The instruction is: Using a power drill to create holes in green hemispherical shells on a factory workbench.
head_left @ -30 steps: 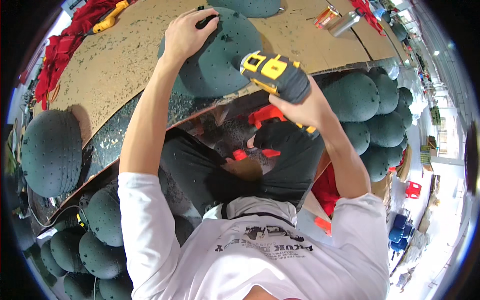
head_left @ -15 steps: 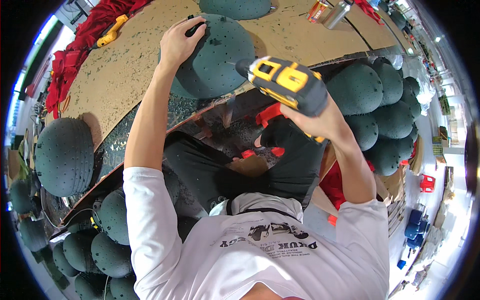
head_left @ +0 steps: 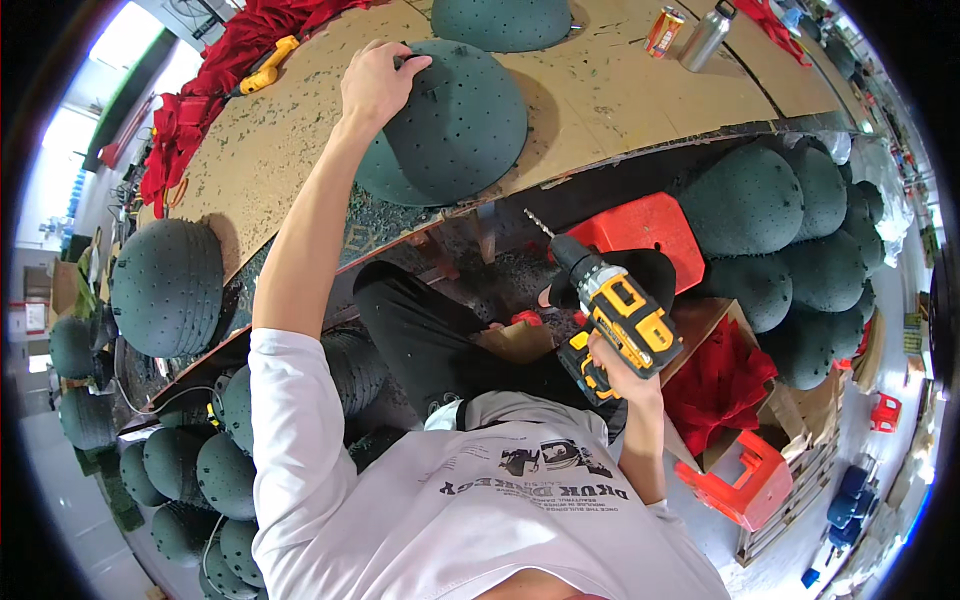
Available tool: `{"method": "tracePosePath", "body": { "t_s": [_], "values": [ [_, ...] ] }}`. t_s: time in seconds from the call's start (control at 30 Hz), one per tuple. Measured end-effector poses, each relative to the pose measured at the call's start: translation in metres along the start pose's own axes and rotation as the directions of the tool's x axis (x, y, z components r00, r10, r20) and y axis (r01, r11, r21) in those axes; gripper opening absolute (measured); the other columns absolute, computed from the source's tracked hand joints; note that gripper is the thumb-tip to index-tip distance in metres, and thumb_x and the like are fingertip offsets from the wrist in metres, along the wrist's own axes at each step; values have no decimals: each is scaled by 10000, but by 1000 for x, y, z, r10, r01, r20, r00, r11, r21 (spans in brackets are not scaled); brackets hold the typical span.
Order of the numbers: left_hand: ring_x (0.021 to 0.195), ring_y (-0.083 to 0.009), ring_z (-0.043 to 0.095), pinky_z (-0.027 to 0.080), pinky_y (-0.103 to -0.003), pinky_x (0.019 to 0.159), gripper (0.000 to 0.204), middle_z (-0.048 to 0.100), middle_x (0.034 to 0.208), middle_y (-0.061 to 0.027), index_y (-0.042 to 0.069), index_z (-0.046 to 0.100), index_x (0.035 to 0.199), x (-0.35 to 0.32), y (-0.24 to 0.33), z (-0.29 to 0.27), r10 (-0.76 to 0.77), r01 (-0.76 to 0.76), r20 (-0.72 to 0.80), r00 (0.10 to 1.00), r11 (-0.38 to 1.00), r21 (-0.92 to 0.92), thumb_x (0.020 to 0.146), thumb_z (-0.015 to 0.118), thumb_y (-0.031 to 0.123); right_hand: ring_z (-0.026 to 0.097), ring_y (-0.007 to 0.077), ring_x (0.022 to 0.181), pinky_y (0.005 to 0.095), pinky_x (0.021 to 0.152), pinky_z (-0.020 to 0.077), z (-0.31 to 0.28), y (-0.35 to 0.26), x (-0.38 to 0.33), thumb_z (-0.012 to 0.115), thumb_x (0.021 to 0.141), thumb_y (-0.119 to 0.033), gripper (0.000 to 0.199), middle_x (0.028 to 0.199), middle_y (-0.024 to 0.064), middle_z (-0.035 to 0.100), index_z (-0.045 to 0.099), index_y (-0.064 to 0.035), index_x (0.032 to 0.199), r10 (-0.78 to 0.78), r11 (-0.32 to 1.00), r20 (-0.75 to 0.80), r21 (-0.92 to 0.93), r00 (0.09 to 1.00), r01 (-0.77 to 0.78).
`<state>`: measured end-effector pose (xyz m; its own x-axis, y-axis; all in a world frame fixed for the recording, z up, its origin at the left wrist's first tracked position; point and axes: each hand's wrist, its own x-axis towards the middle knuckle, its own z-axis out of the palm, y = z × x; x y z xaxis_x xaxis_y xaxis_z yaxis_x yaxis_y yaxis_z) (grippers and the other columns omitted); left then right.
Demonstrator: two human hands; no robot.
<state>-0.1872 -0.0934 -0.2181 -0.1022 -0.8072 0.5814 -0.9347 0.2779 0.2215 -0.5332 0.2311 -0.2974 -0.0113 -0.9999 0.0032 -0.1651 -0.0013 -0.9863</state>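
Observation:
My right hand (head_left: 622, 378) is wrapped round the grip of a yellow and black cordless drill (head_left: 628, 312), held over my lap. A long bit in its chuck points up and left, apart from the dark green dome (head_left: 460, 125) at the bench edge. This dome is dotted with small holes. My left hand (head_left: 378, 85) is closed at the dome's far left side, thumb and fingers pinched round something small and dark that I cannot make out. Behind stands another green dome (head_left: 505, 22).
On the cardboard-covered bench (head_left: 620, 105) lie green shavings, a second yellow drill (head_left: 270, 65), a can (head_left: 664, 32) and a metal bottle (head_left: 708, 38). Nested domes (head_left: 168, 288) stand at left; more domes (head_left: 745, 200) are piled at right. Red plastic stools (head_left: 645, 235) stand below the bench edge.
My right hand has drawn the drill away from the dome, down and back toward my lap, with its bit now pointing up-left. My left hand stays at the dome. The view has shifted slightly.

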Motion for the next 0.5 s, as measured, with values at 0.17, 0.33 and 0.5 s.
{"method": "tracePosePath", "body": {
  "t_s": [0.17, 0.33, 0.5],
  "values": [
    [1043, -336, 648, 507, -435, 892, 392, 691, 1118, -119, 94, 744, 1062, 17, 1, -13, 3, 0, 91, 996, 999, -38, 876, 689, 434, 597, 98, 594, 277, 550, 476, -11, 23, -9, 661, 853, 11, 99, 715, 32, 638, 660, -12, 949, -147, 986, 27, -81, 989, 149],
    [1027, -342, 658, 502, -434, 892, 391, 707, 1093, -154, 109, 735, 1113, 31, -5, -30, 45, -33, 196, 979, 997, -66, 888, 680, 423, 724, 228, 898, 340, 780, 560, -12, 30, -9, 770, 806, -60, 255, 990, 66, 749, 727, -67, 1058, -282, 935, 24, -219, 959, 280],
    [1025, -336, 646, 488, -405, 901, 333, 705, 1094, -149, 110, 726, 1111, 35, -4, -34, 121, -111, 228, 966, 992, -54, 921, 662, 375, 697, 258, 979, 398, 846, 502, -7, 35, -5, 784, 799, -116, 261, 1032, 48, 743, 739, -114, 1056, -355, 875, 60, -329, 933, 354]
  ]
}}
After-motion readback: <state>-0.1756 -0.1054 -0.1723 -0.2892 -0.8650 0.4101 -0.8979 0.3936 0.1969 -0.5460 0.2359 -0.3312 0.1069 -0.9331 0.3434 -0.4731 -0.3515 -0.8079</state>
